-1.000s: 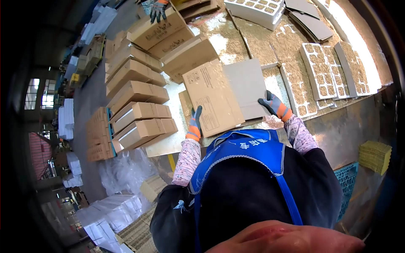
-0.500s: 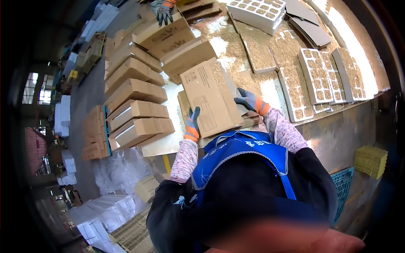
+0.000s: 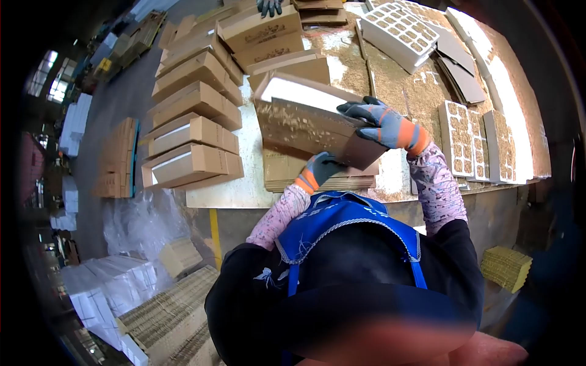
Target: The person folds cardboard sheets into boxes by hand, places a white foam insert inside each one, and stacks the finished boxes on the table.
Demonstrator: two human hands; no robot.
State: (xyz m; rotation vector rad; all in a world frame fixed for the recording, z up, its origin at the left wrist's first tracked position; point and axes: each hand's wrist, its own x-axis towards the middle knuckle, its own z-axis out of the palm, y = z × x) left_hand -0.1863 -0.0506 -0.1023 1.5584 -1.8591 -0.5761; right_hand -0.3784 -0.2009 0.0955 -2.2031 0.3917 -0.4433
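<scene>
A cardboard box (image 3: 305, 125) with a white block showing in its open side is tilted above the table in front of me. Brown crumbs are on and around its printed side, blurred by motion. My right hand (image 3: 390, 125), in a grey and orange glove, is closed over the box's right end. Lower down, my left hand (image 3: 317, 172), gloved alike, grips the box's bottom edge, its fingertips partly hidden. Beneath the box lies a stack of flat cardboard (image 3: 284, 177). Just behind it stands another open carton (image 3: 299, 64).
A row of open cartons (image 3: 195, 137) lines the table's left side. White trays with round cells (image 3: 400, 33) and brown crumbs cover the right. A co-worker's gloved hand (image 3: 269, 6) touches a carton at the far end. Plastic-wrapped white stacks (image 3: 113, 280) stand on the floor.
The box has turned from lying flat-side up to standing tilted, its white inside now showing. My right hand has moved onto its end, my left under its edge. The view has shifted.
</scene>
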